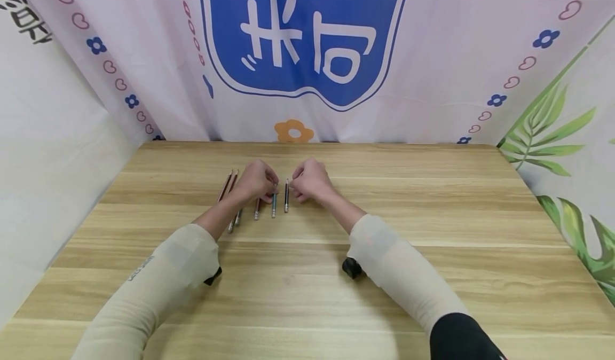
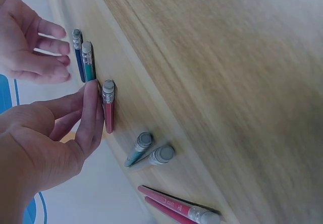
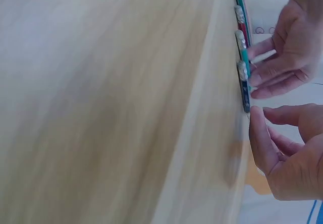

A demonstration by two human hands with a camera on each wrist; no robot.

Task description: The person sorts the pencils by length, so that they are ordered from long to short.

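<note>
Several pencils with silver eraser ends lie on the wooden table. My left hand (image 1: 258, 181) is at the upper part of a green pencil (image 1: 274, 206), its fingertips touching or very close to it; a firm pinch is not visible. Just right of that, a dark blue pencil (image 1: 286, 195) points away from me. My right hand (image 1: 311, 180) is beside its tip, with bent fingers and a gap between thumb and forefinger (image 3: 258, 128). A red pencil (image 2: 109, 108) lies left of the green one, partly hidden by my left hand in the head view.
Farther left lie two red pencils (image 2: 171, 201), another green pencil (image 2: 139, 148) and one showing mostly its eraser end (image 2: 162, 154). A printed curtain (image 1: 432, 82) hangs behind the table's far edge. Bare wood (image 1: 432, 205) extends right of my hands.
</note>
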